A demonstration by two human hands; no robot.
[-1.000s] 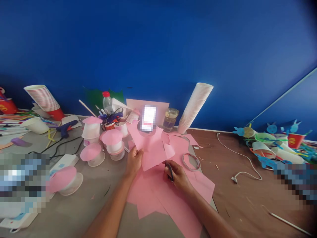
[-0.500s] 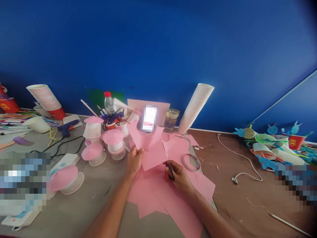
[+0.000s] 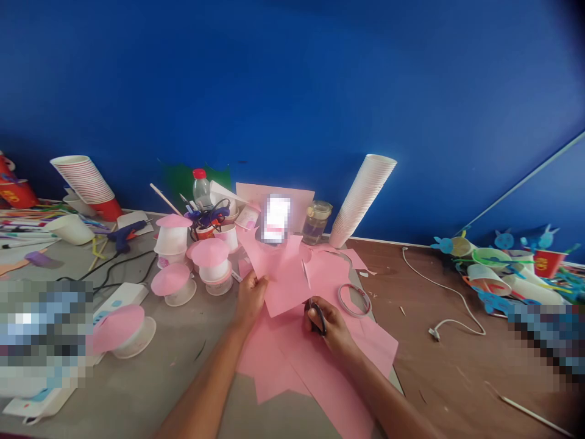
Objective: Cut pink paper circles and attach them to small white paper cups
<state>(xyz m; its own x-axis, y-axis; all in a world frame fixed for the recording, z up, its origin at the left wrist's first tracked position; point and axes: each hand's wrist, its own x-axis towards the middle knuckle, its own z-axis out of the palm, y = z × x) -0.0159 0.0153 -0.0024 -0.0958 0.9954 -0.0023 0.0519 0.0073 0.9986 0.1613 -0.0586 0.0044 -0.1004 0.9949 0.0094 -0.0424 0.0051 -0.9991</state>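
Note:
My left hand [image 3: 251,299] pinches the left edge of a pink paper sheet [image 3: 286,283], held above the table with its upper edge cut into points. In my right hand [image 3: 326,323] is a pair of scissors [image 3: 316,317], fingers closed round the dark handles. The scissor blades point up and away along the sheet's right edge. Beneath both hands lie more pink paper pieces [image 3: 329,384], overlapping on the table. Just right of the scissors a roll of tape [image 3: 354,300] rests on the pink paper.
Several paper cups with pink tops [image 3: 211,253] stand to the left, near a power strip [image 3: 121,302] and a glue gun [image 3: 123,235]. Behind are a bright phone [image 3: 276,217], a glass jar [image 3: 316,222] and a tall leaning stack of cups [image 3: 363,198]. A white cable [image 3: 450,286] lies right.
The sheet has shifted slightly right and tilted in my left hand. The scissors have opened, with a blade now showing along the sheet's right edge.

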